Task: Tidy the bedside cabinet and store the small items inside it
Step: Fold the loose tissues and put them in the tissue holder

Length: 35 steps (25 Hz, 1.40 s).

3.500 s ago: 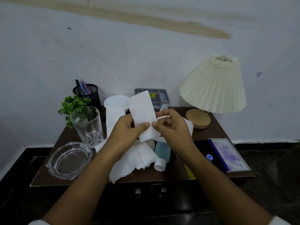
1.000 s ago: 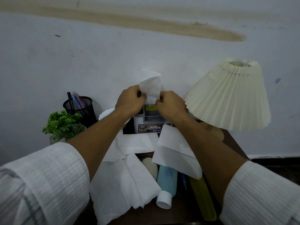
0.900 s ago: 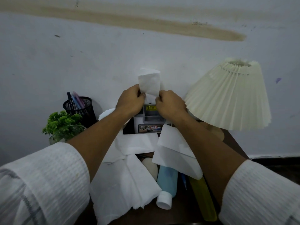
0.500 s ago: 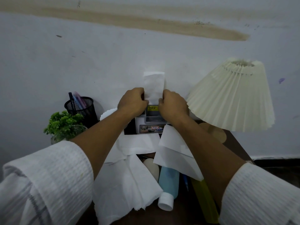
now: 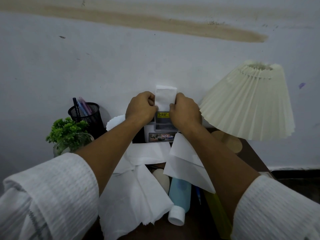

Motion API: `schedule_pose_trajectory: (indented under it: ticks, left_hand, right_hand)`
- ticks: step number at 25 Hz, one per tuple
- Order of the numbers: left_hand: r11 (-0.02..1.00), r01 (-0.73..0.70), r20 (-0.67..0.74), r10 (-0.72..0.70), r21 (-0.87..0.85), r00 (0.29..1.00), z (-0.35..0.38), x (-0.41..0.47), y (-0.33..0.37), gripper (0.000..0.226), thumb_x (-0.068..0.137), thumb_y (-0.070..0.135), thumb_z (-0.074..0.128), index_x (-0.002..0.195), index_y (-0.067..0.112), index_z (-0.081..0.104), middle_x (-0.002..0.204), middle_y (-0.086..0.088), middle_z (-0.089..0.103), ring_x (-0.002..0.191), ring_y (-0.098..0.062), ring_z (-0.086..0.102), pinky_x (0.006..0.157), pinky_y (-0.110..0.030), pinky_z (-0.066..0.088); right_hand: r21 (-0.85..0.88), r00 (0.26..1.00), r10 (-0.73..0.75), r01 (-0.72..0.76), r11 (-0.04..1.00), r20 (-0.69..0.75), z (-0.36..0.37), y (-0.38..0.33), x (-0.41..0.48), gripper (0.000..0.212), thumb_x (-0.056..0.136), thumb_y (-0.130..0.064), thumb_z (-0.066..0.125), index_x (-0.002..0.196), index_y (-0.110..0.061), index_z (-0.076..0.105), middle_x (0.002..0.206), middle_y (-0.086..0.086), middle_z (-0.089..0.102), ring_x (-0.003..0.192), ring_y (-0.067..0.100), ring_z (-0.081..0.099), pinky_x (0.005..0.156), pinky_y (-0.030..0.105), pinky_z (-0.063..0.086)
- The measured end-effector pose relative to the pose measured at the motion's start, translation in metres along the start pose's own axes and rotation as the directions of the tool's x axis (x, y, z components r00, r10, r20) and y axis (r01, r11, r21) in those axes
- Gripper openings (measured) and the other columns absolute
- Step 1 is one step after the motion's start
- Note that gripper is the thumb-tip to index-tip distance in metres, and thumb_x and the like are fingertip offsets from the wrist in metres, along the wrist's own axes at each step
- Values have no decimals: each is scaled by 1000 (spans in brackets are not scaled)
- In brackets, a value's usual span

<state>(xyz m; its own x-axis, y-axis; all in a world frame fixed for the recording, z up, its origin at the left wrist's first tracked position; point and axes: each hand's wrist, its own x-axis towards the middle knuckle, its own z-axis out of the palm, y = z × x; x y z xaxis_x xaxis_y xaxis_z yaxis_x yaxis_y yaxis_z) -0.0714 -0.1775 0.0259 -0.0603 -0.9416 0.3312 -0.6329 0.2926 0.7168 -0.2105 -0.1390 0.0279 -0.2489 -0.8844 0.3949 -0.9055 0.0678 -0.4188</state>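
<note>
Left grip (image 5: 140, 108) and right grip (image 5: 186, 111), extended forward, pinch folded tissue (image 5: 165, 97) upright.

A pale grey-white wall (image 5: 121, 66) fills most of the view, in dim and bluish light. A long brown streak (image 5: 155, 19) runs across its upper part, and a small purple mark (image 5: 301, 85) sits at the right. A lamp (image 5: 249, 101) with a cream pleated shade and a round wooden base stands on the dark brown tabletop (image 5: 250, 153). The floor (image 5: 297, 181) at the lower right is dark.
</note>
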Motion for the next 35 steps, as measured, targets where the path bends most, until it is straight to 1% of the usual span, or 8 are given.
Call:
schedule_pose_trajectory:
  ticks: [5,10,17,19,23,26,30,35]
  left_hand:
    - [999,-16,-67,18,32,998,2,-13,1,22,86,17,71,105,22,62,92,4,68,87,-20,65,77,-37,56]
    - [997,56,-65,-59,-44,996,-11,-26,14,40,86,8,65,124,22,60,110,3,68,99,-21,65,86,-43,59]
    - [992,128,42,-128,-13,991,-33,-75,26,49,97,8,60,144,12,49,141,-11,58,123,-28,58,93,-33,47]
    - [991,130,65,-128,-27,990,-35,-85,28,45,96,7,60,140,11,52,138,-10,60,118,-27,59,87,-28,44]
    - [983,172,145,-161,-65,976,-37,-96,28,33,96,6,58,128,13,61,123,-10,68,99,-24,63,84,-33,55]
    - [972,215,155,-199,-94,968,-43,-100,23,32,92,0,52,114,16,69,106,-5,71,86,-18,64,68,-20,56]
    - [942,274,174,-242,-196,955,-50,-109,13,44,86,-2,48,110,23,75,104,-2,75,96,-26,70,83,-49,62]
    - [937,280,155,-251,-208,955,-61,-126,8,44,81,-2,49,97,27,79,95,1,78,93,-28,72,85,-53,60]
  right_hand:
    - [-104,1000,-3,6,995,27,1,-2,-2,15,99,-19,58,108,-9,65,106,10,66,80,23,56,65,29,37]
    - [-30,998,3,-1,1000,69,-5,-5,-17,16,97,-16,62,110,-7,61,110,12,64,96,28,64,73,33,49]
    - [-40,966,-258,258,965,5,-25,-3,-86,33,93,-15,60,125,-10,56,125,11,56,109,25,55,87,34,53]
    - [-41,968,-249,249,968,21,-21,4,-93,39,93,-17,59,131,-12,52,132,13,51,114,27,53,91,39,55]
    - [120,980,-47,24,992,193,-23,10,-90,29,104,-25,46,129,-12,49,127,14,49,105,27,59,86,37,55]
    - [192,976,-39,-2,981,213,-28,15,-89,28,105,-25,44,128,-11,52,127,12,54,103,25,61,86,36,54]
    - [187,973,-55,12,982,224,-31,17,-95,26,104,-26,43,118,-10,58,117,13,60,97,26,61,79,34,50]
    - [113,976,-60,37,993,209,-46,11,-108,25,103,-25,45,90,-8,59,90,11,62,75,25,55,54,29,30]
